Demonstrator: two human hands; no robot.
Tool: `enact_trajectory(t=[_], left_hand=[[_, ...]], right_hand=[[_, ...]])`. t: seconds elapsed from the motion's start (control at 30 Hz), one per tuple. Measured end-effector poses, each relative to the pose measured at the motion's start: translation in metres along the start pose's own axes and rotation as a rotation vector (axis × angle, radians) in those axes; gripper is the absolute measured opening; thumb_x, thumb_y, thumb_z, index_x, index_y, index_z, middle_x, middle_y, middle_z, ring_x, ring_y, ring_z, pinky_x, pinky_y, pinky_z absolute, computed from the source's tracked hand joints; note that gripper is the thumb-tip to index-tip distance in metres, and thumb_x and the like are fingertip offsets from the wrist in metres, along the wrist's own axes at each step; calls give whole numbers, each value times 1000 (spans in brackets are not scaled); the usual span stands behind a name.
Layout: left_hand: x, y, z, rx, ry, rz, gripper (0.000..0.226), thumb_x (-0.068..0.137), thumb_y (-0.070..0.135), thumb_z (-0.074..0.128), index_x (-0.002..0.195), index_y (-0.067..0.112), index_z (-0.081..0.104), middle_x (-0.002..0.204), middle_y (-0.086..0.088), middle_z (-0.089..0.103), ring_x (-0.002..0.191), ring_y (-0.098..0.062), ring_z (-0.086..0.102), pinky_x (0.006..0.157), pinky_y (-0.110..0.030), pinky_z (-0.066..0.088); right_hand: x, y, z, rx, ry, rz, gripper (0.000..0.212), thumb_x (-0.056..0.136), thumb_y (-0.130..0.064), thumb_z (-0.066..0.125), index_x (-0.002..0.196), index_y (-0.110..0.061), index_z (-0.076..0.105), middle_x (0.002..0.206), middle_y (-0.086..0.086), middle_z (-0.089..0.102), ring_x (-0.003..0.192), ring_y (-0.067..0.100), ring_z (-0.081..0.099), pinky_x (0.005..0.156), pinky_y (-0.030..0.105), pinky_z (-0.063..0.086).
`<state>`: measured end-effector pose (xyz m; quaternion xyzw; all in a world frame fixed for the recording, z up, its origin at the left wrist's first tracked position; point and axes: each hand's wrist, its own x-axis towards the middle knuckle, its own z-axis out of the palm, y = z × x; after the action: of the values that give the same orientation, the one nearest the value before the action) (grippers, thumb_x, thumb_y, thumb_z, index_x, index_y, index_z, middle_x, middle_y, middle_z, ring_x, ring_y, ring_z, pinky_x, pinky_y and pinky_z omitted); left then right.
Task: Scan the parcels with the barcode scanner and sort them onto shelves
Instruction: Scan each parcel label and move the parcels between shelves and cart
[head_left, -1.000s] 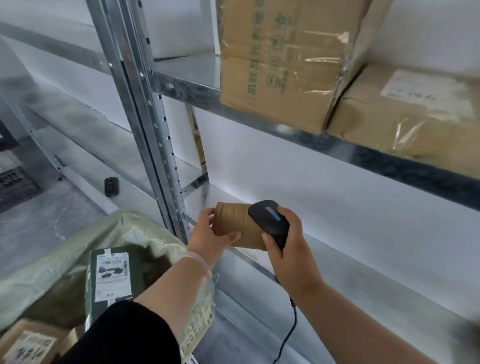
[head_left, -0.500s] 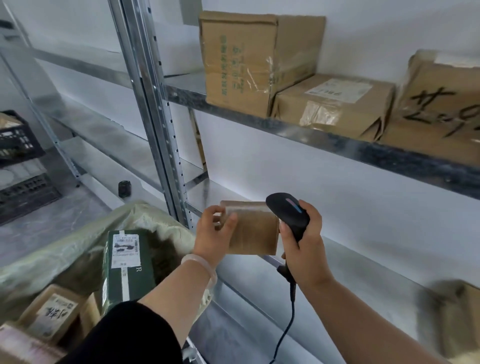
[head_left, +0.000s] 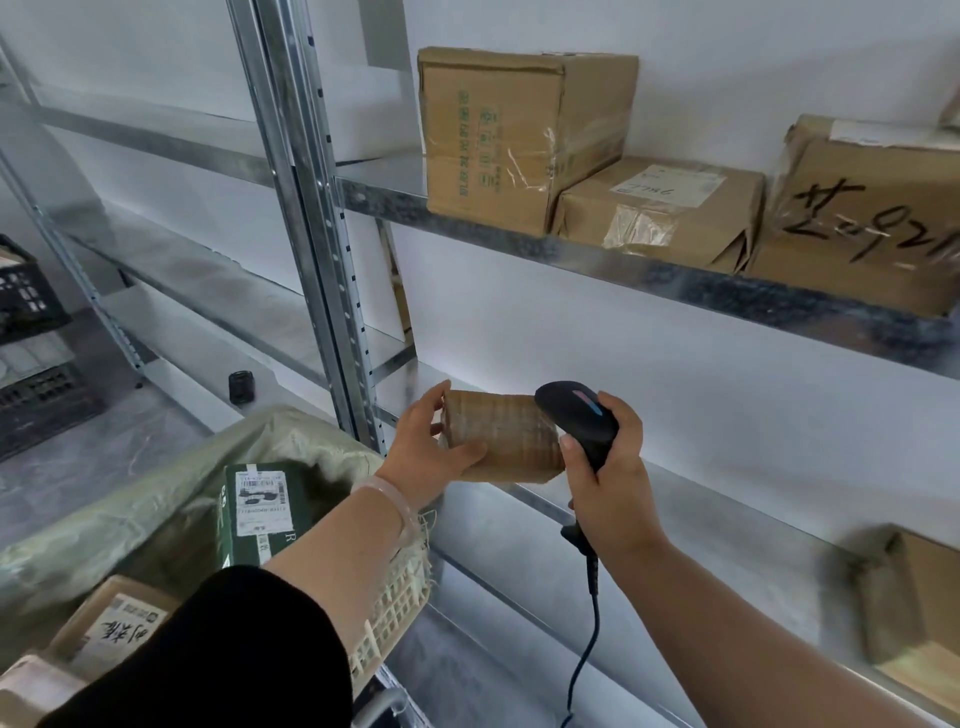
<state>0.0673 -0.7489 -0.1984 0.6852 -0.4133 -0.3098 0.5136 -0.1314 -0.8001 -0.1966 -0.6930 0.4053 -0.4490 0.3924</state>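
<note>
My left hand (head_left: 428, 449) grips a small brown taped parcel (head_left: 506, 439) by its left end, holding it in the air in front of the lower shelf (head_left: 727, 525). My right hand (head_left: 613, 480) holds a black corded barcode scanner (head_left: 579, 415) by its handle. The scanner's head sits right against the parcel's right end. The upper shelf (head_left: 597, 262) carries three cardboard boxes (head_left: 519, 135).
A green woven sack (head_left: 130, 514) in a pale plastic basket (head_left: 395, 608) at lower left holds a dark green labelled box (head_left: 260, 512) and other parcels. A steel upright (head_left: 306, 223) stands left of the shelves. A brown box (head_left: 919, 608) lies on the lower shelf, right. Black crates (head_left: 26, 332) sit far left.
The view has tilted up and right, bringing more boxes on the upper shelf into sight. The parcel has turned in my left hand while the scanner stays against it.
</note>
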Motion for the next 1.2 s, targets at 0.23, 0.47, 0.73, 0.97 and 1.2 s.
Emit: enact_trajectory(t=[0.23, 0.47, 0.73, 0.97, 1.2], left_hand=[[-9, -2, -6, 53, 43, 108, 74, 78, 6, 81, 130, 33, 36, 138, 0, 34, 122, -16, 47, 86, -12, 49], [-12, -5, -5, 40, 80, 157, 48, 80, 13, 80, 110, 29, 46, 130, -1, 43, 118, -15, 49, 70, -5, 50], [0, -6, -8, -37, 158, 69, 51, 84, 20, 77, 127, 29, 53, 131, 1, 52, 119, -14, 54, 97, -36, 55], [9, 3, -9, 3, 38, 52, 78, 75, 16, 77, 141, 37, 40, 127, 0, 55, 117, -22, 56, 89, -37, 59], [6, 7, -5, 108, 116, 100, 72, 75, 26, 84, 136, 30, 47, 128, 7, 37, 120, -16, 45, 86, -8, 43]], right_hand=[[7, -15, 2, -26, 32, 46, 45, 96, -27, 54, 129, -46, 29, 103, -24, 58, 88, 16, 64, 72, 44, 58], [9, -20, 5, -12, 42, 109, 45, 97, -31, 52, 128, -49, 26, 102, -5, 64, 69, 21, 66, 59, 40, 58], [-2, -14, 11, -17, 6, 91, 44, 97, -29, 53, 127, -48, 28, 108, -5, 64, 83, 21, 66, 57, 36, 58], [-7, -13, 12, -48, -12, -19, 46, 95, -22, 56, 126, -47, 31, 109, -6, 61, 80, 14, 58, 68, 24, 48], [-13, -11, 17, -44, -59, -110, 48, 95, -18, 57, 130, -40, 31, 116, -24, 51, 96, 2, 60, 76, 19, 53]])
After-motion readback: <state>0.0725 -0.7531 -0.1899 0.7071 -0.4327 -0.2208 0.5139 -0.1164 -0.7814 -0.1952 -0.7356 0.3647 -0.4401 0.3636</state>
